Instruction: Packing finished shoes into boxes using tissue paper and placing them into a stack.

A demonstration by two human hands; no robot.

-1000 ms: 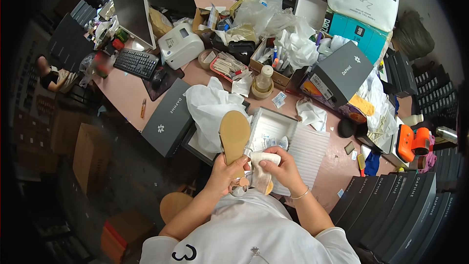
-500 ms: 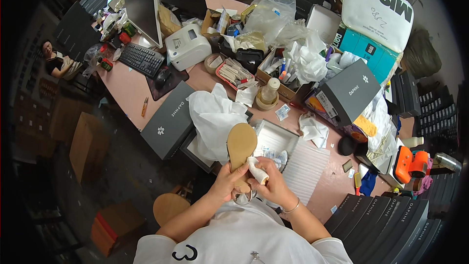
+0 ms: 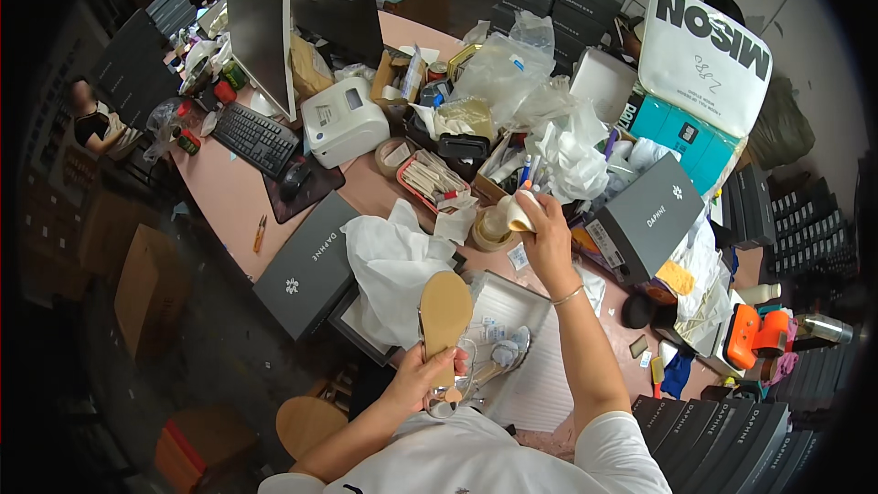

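Left hand [image 3: 422,377] gripped a tan-soled sandal [image 3: 444,322] with clear straps, sole up. At one o'clock, right hand [image 3: 547,236] closed on a pale cloth wad [image 3: 521,214], touching a tape roll [image 3: 493,227]; fingertips hidden.

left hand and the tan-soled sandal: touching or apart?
Touching. The head view shows the left hand with its fingers wrapped round the sandal near its lower end, sole facing the camera.

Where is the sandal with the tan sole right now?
In the head view, the sandal is low and centre, sole up in the left hand, over the open shoebox beside the white tissue paper.
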